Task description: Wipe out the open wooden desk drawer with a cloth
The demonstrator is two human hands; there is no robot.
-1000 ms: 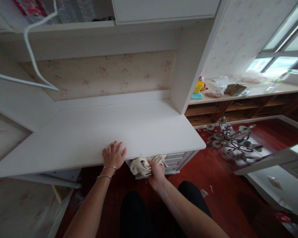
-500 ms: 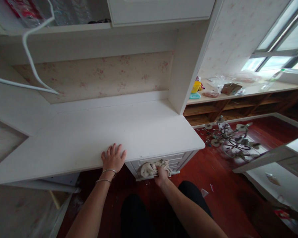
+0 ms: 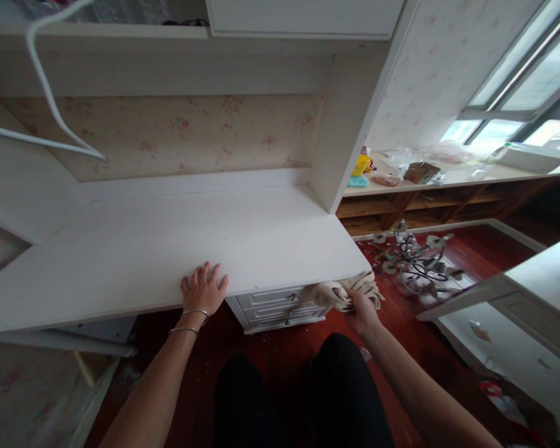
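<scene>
My left hand [image 3: 203, 288] lies flat, fingers spread, on the front edge of the white desk top [image 3: 177, 242]. Two thin bangles circle that wrist. My right hand [image 3: 361, 308] grips a crumpled beige cloth [image 3: 343, 290] and holds it against the right end of the white drawer unit [image 3: 275, 306] under the desk. The cloth sits just below the desk's right front corner. My dark-trousered knees show at the bottom of the view.
A white upright panel [image 3: 343, 124] rises at the desk's right end. Beyond it a wooden shelf [image 3: 429, 193] carries bags, a box and a yellow item. A dismantled light fitting [image 3: 415, 261] lies on the red floor. A white cabinet [image 3: 518, 311] stands at the right. White hanger [image 3: 42, 93] at upper left.
My right hand has slid the cloth rightward along the drawer fronts, from the middle of the unit to its right end. My left hand stays on the desk edge.
</scene>
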